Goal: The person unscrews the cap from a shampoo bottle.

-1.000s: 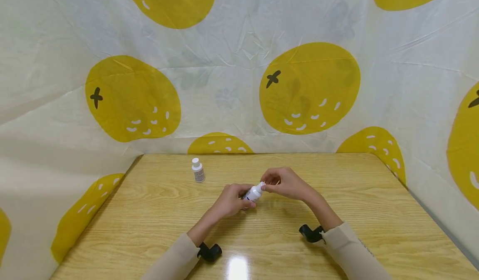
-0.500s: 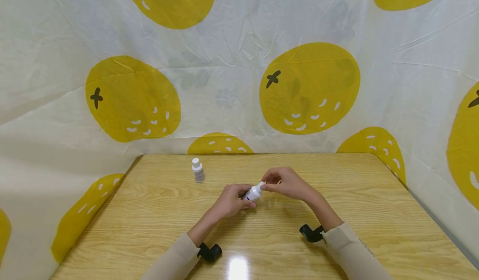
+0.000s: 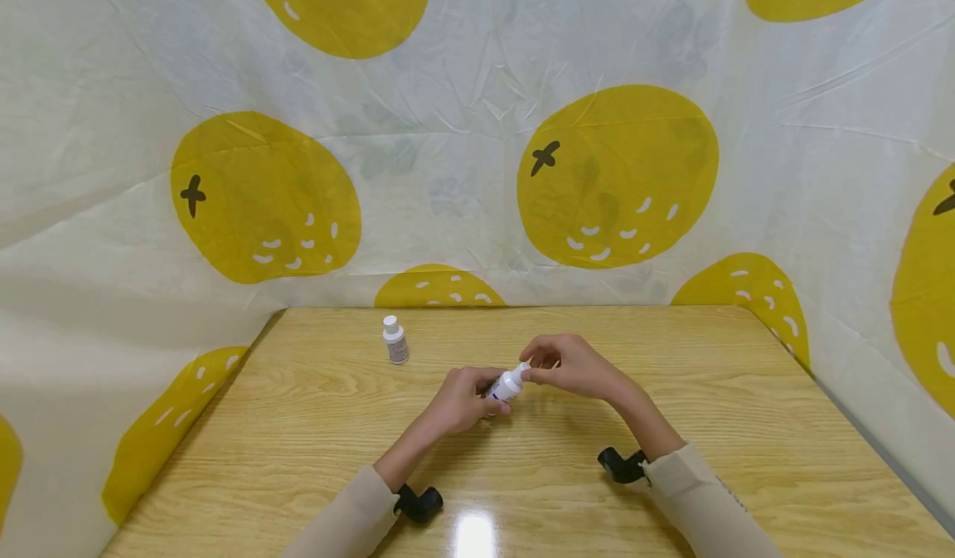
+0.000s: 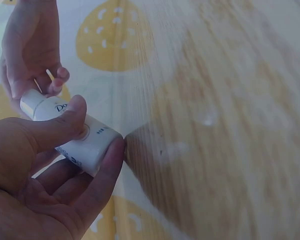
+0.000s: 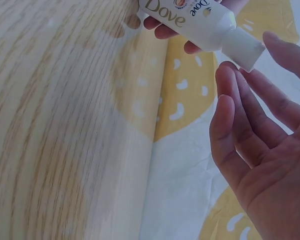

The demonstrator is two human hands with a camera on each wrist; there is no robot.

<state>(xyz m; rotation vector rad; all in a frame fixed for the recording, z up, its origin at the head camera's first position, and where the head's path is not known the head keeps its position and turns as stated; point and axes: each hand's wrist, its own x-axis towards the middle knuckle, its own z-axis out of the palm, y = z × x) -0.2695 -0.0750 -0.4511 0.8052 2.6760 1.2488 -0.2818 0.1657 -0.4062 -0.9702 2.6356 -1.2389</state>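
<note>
Table (image 3: 671, 425), pale, wood-grained, glossy; behind it a creased white cloth (image 3: 448, 201) printed with rounded yellow fruit. Bottle (image 5: 205, 30), smooth, white, cylindrical, with rounded shoulders and a short round cap (image 5: 243, 48). Placed around the table's middle, gripped in the left hand (image 3: 458, 400) between thumb and curled fingers; tilted, cap toward the far right. Right hand (image 3: 570, 367): fingers bent about the cap, thumb just beside; whether they pinch it cannot be told. Bottle lettered "Dove". Second bottle (image 3: 396, 344), white, grey-printed label, upright, far left.
</note>
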